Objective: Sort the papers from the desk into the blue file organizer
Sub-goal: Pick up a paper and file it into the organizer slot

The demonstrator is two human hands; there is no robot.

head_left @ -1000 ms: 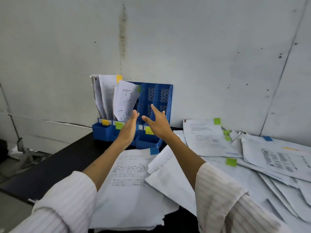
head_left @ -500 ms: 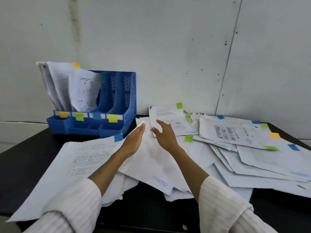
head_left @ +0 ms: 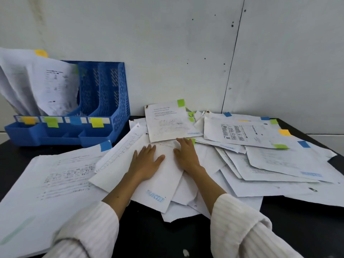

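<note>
The blue file organizer (head_left: 111,101) stands at the back left against the wall, with several papers (head_left: 42,86) upright in its left slots and coloured tags along its front. A pile of loose papers (head_left: 260,161) with coloured sticky tabs covers the middle and right of the black desk. My left hand (head_left: 146,161) lies flat, fingers straight, on a white sheet (head_left: 149,185) in the middle of the pile. My right hand (head_left: 186,153) rests flat beside it, its fingertips touching the lower edge of a sheet with a green tab (head_left: 167,121).
A large printed sheet (head_left: 52,179) with a blue tab lies at the left front, overhanging the desk edge. The grey wall (head_left: 186,53) stands right behind the desk. Bare black desk surface (head_left: 152,229) shows between my forearms.
My hands came back from the organizer to the pile, then dropped flat onto the papers. The view turned right and down toward the pile.
</note>
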